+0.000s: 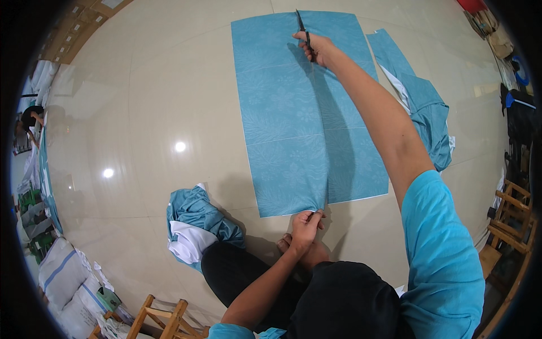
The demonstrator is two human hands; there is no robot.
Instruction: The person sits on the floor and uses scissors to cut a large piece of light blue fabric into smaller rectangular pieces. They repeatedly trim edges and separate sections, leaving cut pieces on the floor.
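Observation:
A large teal patterned fabric sheet (282, 101) lies on the tiled floor, with thin pale lines across it. Stretched far forward, my right hand (317, 48) is closed round the handles of black scissors (300, 21), whose blades point away at the sheet's far edge. My left hand (307, 227) pinches the near edge of the sheet, and a fold runs from there up its middle. My right arm's shadow falls across the cloth.
Bunched teal and white fabric (195, 220) lies by my left knee; more teal fabric (426, 107) lies right of the sheet. Wooden stools (161, 316) stand lower left, with wooden furniture (508, 231) at right. White sacks (62, 265) and cardboard boxes (79, 34) line the left side. Another person (34, 117) is at far left.

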